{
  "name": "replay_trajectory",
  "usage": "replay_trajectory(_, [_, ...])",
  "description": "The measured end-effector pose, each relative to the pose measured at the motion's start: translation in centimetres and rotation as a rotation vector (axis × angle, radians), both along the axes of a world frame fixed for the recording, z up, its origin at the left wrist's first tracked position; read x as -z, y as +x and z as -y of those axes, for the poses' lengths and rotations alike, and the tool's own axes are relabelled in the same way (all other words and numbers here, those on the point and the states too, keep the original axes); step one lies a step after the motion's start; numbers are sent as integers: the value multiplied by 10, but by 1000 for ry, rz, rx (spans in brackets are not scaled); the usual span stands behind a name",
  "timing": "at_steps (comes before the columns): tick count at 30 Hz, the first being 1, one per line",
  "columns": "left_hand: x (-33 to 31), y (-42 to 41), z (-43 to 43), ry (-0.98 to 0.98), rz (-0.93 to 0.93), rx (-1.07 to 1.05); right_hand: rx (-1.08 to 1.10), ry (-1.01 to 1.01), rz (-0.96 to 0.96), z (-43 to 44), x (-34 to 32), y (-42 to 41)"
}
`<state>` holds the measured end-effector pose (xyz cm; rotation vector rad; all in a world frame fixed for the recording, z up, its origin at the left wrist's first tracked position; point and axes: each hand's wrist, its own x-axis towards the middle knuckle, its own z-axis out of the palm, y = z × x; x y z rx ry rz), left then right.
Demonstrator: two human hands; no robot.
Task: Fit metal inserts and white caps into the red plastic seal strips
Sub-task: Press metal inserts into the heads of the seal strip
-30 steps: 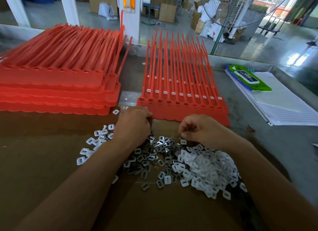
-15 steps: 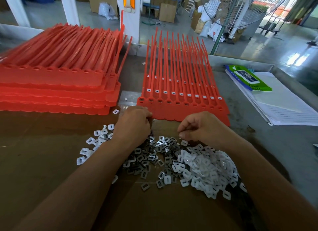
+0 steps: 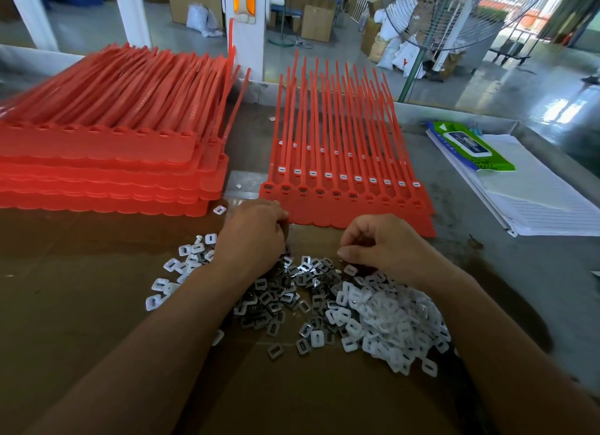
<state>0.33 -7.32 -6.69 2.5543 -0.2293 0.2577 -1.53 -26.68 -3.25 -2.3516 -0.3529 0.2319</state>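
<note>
A sheet of red seal strips (image 3: 344,207) lies flat ahead of me, white caps fitted in a row across its heads. In front of it spreads a pile of dark metal inserts (image 3: 285,301), with white caps (image 3: 396,321) heaped to the right. My left hand (image 3: 250,236) rests knuckles-up at the pile's far edge, touching the strip sheet's near left corner; its curled fingers are hidden. My right hand (image 3: 380,243) hovers just above the pile, fingers curled and thumb pressed to the fingertips, pinching a small metal insert that is mostly hidden.
A tall stack of red strip sheets (image 3: 97,175) fills the left. More white caps (image 3: 181,262) lie scattered left of my left arm. Brown cardboard (image 3: 81,321) covers the table. A paper stack (image 3: 535,201) and a green wipes pack (image 3: 470,146) sit right.
My right hand has lifted slightly off the pile and drawn a little toward the red strip sheet. My left hand has stayed in place.
</note>
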Motion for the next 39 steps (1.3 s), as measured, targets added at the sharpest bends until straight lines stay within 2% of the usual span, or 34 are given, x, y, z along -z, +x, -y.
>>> replay_trajectory(12, [2, 1, 0, -20, 0, -1, 54, 135, -12, 1, 1, -3])
replay_trajectory(21, [2, 2, 0, -21, -5, 1, -24, 80, -6, 3, -1, -4])
replay_trajectory(28, [2, 1, 0, -24, 7, 7, 4, 72, 43, 5, -2, -6])
replay_trajectory(35, [1, 1, 0, -30, -3, 1, 126, 239, 29, 12, -5, -4])
replay_trajectory(39, [2, 1, 0, -35, 4, -3, 191, 229, 64, 17, -4, -2])
